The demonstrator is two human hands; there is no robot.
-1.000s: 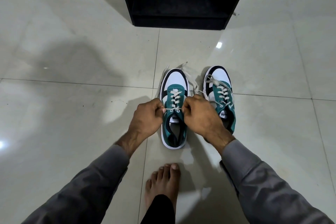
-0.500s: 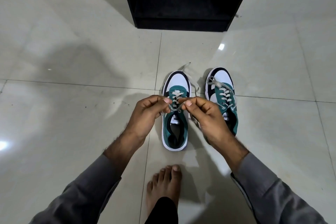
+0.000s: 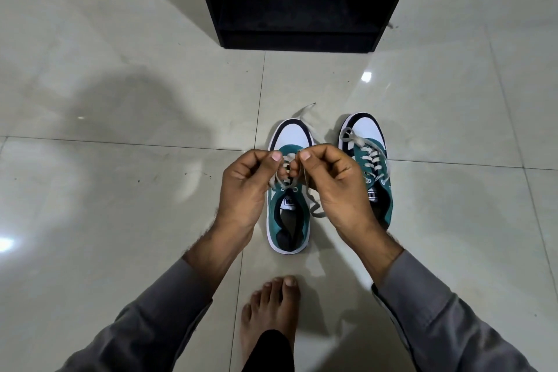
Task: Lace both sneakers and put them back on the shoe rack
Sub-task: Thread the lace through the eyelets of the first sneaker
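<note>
Two teal, white and black sneakers stand side by side on the tiled floor, toes pointing away from me. Over the left sneaker (image 3: 289, 220), my left hand (image 3: 246, 187) and my right hand (image 3: 338, 187) are raised, each pinching one end of its grey lace (image 3: 314, 207) between thumb and fingers. The knuckles nearly touch above the tongue. A loose lace end trails past the toe. The right sneaker (image 3: 367, 142) is laced, with a loop lying over its toe, and my right hand partly hides its heel.
A black shoe rack (image 3: 302, 0) with an open lower shelf stands straight ahead, beyond the sneakers. My bare foot (image 3: 273, 314) rests on the floor just behind the left sneaker. Glossy cream floor tiles (image 3: 120, 190) spread out on both sides.
Both hands have lifted from the sneaker's top eyelets and pulled the lace ends upward, meeting above the tongue. The sneakers have stayed in place.
</note>
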